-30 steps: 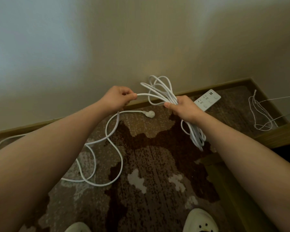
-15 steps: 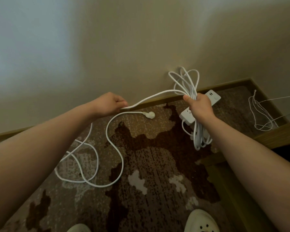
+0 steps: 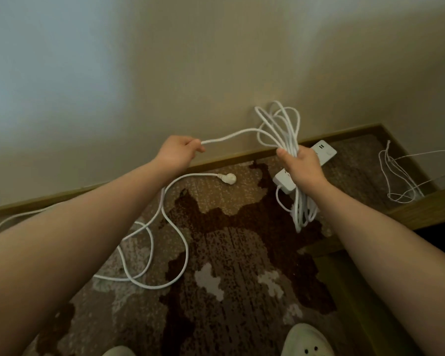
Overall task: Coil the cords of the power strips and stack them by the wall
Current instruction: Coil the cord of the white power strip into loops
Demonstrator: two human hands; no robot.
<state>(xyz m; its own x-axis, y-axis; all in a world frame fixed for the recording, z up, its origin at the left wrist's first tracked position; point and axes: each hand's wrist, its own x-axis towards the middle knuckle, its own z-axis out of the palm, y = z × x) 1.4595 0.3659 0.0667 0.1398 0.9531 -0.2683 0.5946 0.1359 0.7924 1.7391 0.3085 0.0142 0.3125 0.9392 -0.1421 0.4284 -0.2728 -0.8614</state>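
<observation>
My right hand (image 3: 302, 167) grips a bundle of white cord loops (image 3: 280, 124) that stick up above the fist and hang down below it (image 3: 303, 211). A white power strip (image 3: 325, 152) lies partly hidden under that hand, near the baseboard. My left hand (image 3: 177, 151) pinches the free run of the same cord (image 3: 231, 136), stretched between both hands. The slack cord (image 3: 165, 219) curls over the carpet to the left, and its white plug (image 3: 229, 179) lies by the wall.
A thin white cable (image 3: 396, 176) lies in loops in the right corner. A wooden furniture edge (image 3: 421, 209) runs along the right. The wooden baseboard (image 3: 100, 187) lines the beige wall. My light shoes (image 3: 308, 341) stand on the patterned brown carpet (image 3: 242, 253).
My right hand moved right and up with the bundle, which has gained a loop. My left hand slid back along the cord and rose, drawing slack off the floor.
</observation>
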